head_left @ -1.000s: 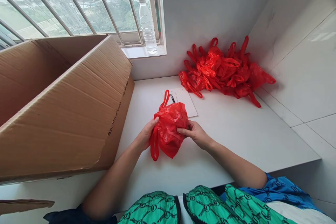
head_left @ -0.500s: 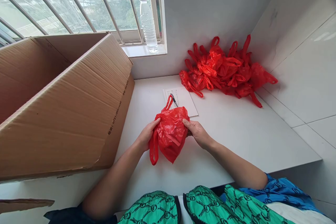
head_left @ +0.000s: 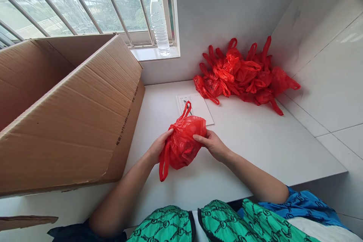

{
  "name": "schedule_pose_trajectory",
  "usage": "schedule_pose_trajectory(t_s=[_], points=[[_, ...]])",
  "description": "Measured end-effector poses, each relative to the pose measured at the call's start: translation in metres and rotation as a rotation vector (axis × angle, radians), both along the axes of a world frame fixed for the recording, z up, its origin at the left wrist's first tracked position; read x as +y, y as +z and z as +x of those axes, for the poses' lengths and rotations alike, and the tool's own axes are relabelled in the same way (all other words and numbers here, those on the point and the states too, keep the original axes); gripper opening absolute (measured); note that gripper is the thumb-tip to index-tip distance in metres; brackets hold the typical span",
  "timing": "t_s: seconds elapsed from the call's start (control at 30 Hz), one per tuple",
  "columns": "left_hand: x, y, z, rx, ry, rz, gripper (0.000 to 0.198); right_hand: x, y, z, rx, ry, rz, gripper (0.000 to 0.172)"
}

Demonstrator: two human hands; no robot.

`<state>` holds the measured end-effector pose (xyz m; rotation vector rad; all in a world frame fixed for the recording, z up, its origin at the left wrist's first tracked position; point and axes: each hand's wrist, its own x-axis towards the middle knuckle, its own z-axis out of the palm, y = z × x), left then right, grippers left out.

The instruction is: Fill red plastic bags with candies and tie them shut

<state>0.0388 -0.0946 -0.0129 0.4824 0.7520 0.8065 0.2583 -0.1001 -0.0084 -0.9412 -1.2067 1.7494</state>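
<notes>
Between my two hands, above the white table (head_left: pixel 244 159), is a bunched red plastic bag (head_left: pixel 185 143) with two loop handles, one pointing up and one hanging at lower left. My left hand (head_left: pixel 159 145) grips its left side, near where the handles gather. With the thumb on top and the fingers behind, my right hand (head_left: pixel 212 143) pinches the right side. What the bag contains, if anything, cannot be made out. Behind it lies a sheet of paper (head_left: pixel 202 109) with printed marks and a pen (head_left: pixel 187 106), partly covered by the bag's handle.
A large open cardboard box (head_left: pixel 70 121) stands at the left. Against the wall at the back right lies a heap of red plastic bags (head_left: pixel 241 73). On the windowsill is a clear bottle (head_left: pixel 159 26). A cardboard flap (head_left: pixel 27 222) shows at lower left.
The held bag has been turned and squeezed into a rounder shape, its lower corner tucked up. My right thumb has moved left over the bag; my left hand stays nearly in place.
</notes>
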Motion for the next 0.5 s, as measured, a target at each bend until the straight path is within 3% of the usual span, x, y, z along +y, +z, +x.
schedule_pose_trajectory(t_s=[0.27,0.5], points=[[0.003,-0.007,0.001,0.043,0.003,0.008,0.041,0.002,-0.004,0.002,0.052,-0.026,-0.019,0.033],[-0.006,0.004,0.004,0.187,0.077,0.361,0.053,0.000,-0.008,-0.003,-0.009,-0.024,0.012,0.033]])
